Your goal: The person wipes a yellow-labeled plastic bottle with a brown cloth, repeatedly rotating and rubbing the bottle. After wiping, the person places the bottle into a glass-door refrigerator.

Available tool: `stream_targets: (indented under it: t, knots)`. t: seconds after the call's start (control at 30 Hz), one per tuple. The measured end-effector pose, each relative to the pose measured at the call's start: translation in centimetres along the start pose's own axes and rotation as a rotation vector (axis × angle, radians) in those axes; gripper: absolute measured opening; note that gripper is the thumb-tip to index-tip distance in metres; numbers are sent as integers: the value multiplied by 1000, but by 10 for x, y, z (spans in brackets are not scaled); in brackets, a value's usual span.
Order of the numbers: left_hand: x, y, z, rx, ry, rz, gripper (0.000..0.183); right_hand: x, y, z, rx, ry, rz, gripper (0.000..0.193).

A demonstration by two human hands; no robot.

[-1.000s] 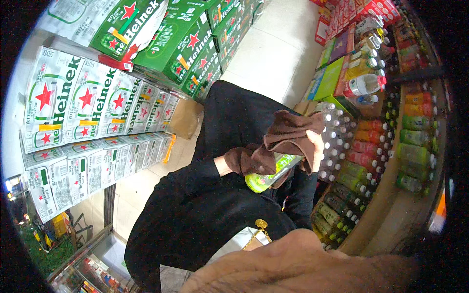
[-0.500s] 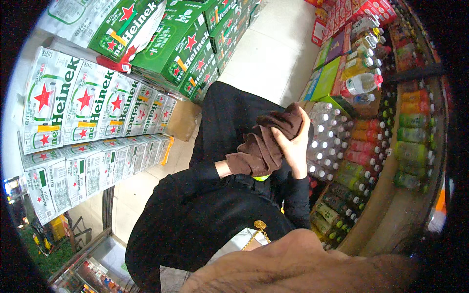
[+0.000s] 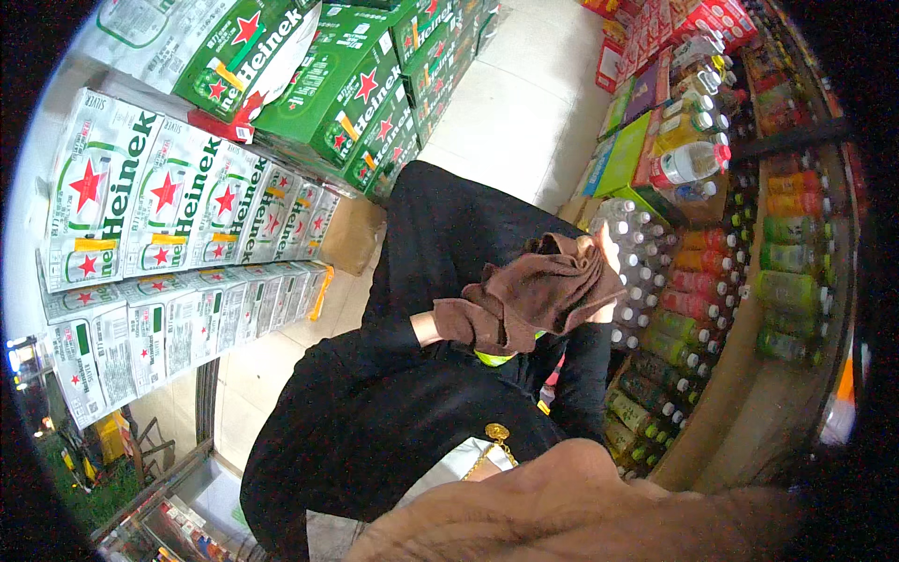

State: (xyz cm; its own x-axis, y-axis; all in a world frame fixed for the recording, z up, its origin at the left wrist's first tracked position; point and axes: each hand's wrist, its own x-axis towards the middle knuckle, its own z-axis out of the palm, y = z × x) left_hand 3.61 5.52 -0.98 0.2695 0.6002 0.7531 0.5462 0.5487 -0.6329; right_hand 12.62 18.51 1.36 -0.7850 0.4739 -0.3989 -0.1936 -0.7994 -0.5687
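Note:
A brown cloth (image 3: 506,295) is bunched in front of my lap, draped over something. From under its lower edge shows the yellow-green end of a rounded object (image 3: 493,358), the rest covered. My left hand (image 3: 426,328) reaches in beneath the cloth from the left; only the wrist shows and the fingers are hidden. At the cloth's right end my right hand (image 3: 610,251) grips the bunched folds, partly covered by them.
Stacked silver beer cartons (image 3: 169,197) stand at the left, with green beer cartons (image 3: 328,103) beyond. Clear bottles with white caps (image 3: 637,253) crowd close to my right hand. Rows of coloured drink bottles (image 3: 693,281) line the right side. Pale floor tiles (image 3: 496,103) run between.
My right hand has moved a little right and turned, so the cloth now folds over it and hides most of it. The cloth has spread rightward; the yellow-green end has shifted slightly left and down.

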Motion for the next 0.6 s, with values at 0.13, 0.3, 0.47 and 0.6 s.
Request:
stream_targets:
  t: [0.13, 0.3, 0.47, 0.6]
  knots:
    - [-1, 8, 5, -46, -54, 38, 26, 0, 24, -11, 170, -95, 69, 55]
    - [-22, -13, 2, 6, -59, 68, 26, -22, 72, -13, -1459, 101, -604, 57]
    - [-39, -31, -7, 51, -5, 70, 27, -45, 82, 18, -929, 181, -458, 96]
    - [-48, -27, -13, 76, 13, 81, 27, -26, 47, 43, -950, 179, -616, 95]
